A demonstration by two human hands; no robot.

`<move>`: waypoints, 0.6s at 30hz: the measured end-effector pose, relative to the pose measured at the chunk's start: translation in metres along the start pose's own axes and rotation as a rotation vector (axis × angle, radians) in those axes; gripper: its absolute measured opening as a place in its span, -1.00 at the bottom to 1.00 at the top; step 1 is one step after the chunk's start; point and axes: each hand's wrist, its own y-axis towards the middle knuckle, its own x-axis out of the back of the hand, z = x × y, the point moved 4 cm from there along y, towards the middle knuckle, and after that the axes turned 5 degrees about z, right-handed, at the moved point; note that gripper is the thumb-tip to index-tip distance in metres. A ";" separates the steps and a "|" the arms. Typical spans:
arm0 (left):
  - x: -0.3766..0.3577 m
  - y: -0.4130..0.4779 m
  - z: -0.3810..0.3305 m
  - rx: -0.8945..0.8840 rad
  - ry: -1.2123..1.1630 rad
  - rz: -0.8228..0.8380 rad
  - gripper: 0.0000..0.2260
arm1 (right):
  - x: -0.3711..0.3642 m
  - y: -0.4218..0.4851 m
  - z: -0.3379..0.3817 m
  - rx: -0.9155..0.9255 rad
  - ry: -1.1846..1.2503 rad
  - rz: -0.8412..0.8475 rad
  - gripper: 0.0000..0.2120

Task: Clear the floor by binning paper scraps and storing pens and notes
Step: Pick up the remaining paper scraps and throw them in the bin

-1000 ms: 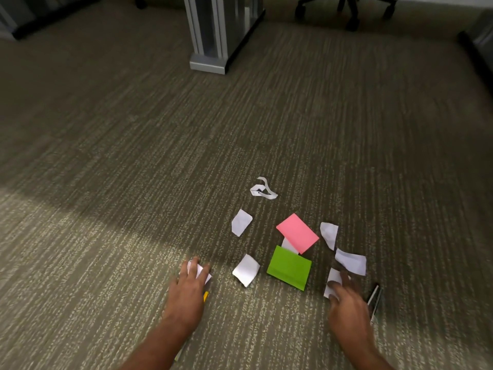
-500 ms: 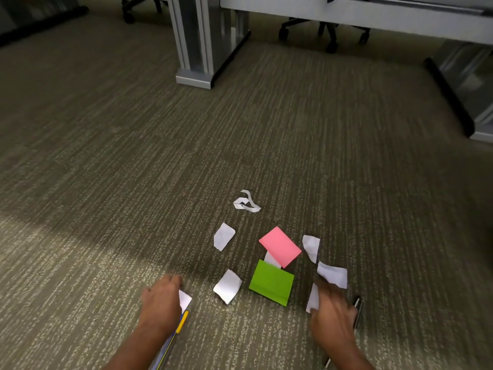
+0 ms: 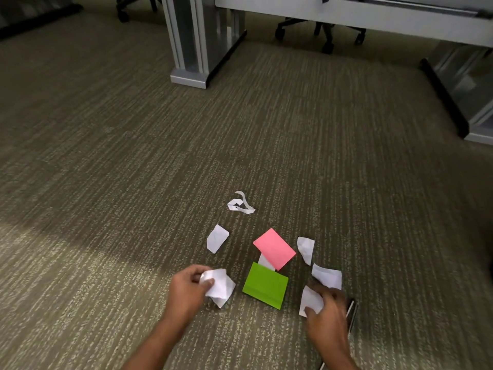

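Observation:
White paper scraps lie scattered on the carpet around a pink note (image 3: 274,248) and a green note (image 3: 266,286). My left hand (image 3: 188,292) grips a crumpled white scrap (image 3: 219,286) just left of the green note. My right hand (image 3: 326,309) pinches another white scrap (image 3: 310,301) at the lower right. A dark pen (image 3: 351,315) lies just right of that hand, partly hidden by it. More scraps lie loose: a flat one (image 3: 217,238), a curled strip (image 3: 240,204), and two at the right (image 3: 306,248) (image 3: 327,276).
A grey desk leg (image 3: 194,44) stands at the back, with a desk panel (image 3: 346,14) and an office chair base (image 3: 320,30) behind it. Another desk foot (image 3: 477,124) sits at the far right. Open carpet (image 3: 106,156) stretches to the left.
My left hand has moved right from the yellow pen's spot and now holds a crumpled scrap beside the green note. My right hand has closed on the lower right scrap. The yellow pen has left view.

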 end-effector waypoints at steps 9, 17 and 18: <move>-0.032 0.006 0.023 -0.041 0.289 0.018 -0.51 | 0.012 -0.002 0.010 0.001 0.379 -0.049 -0.39; -0.029 0.005 0.024 0.037 0.484 -0.035 -0.71 | 0.034 0.040 0.005 -0.004 0.266 -0.051 -0.85; -0.029 0.005 0.024 0.029 0.484 -0.042 -0.73 | 0.033 0.043 0.004 0.008 0.234 -0.035 -0.90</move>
